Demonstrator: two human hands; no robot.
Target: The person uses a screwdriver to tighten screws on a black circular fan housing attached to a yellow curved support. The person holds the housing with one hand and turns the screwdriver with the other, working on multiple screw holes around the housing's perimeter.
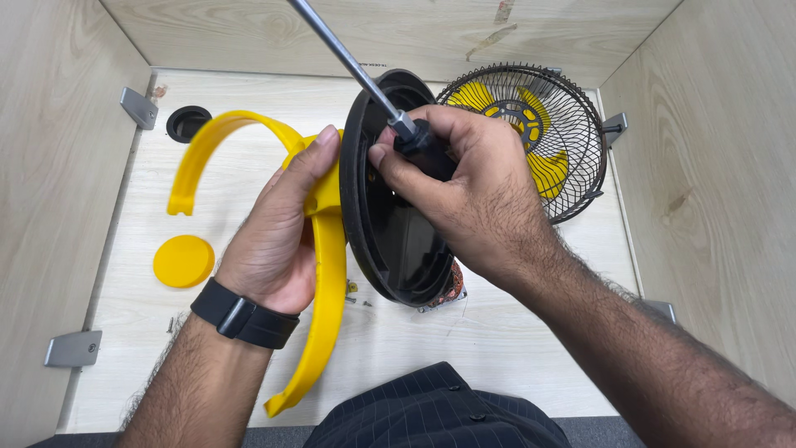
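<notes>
The left hand [278, 241] clamps its fingers around the curved yellow plastic fan stand [327, 249], steadying the round black plastic motor housing [390, 241] held at centre above the worktop [497, 348]. The right hand [464, 191] wraps a black-handled steel screwdriver [414, 137], its shaft pointing toward 11 o'clock. The housing looks rigid, light and smooth-rimmed; the stand seems the surest hold. A black wire fan grille [539, 141] lies at 2 o'clock.

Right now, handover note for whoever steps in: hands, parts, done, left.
Left hand: grips the yellow bracket where it meets the black fan housing, holding both tilted above the desk.
Right hand: holds a screwdriver, shaft pointing up and away.
Done: wire grille with yellow blades is off, lying behind; yellow round cap lies at left; loose screws lie under the housing.
Left: bracket and housing remain joined.
</notes>
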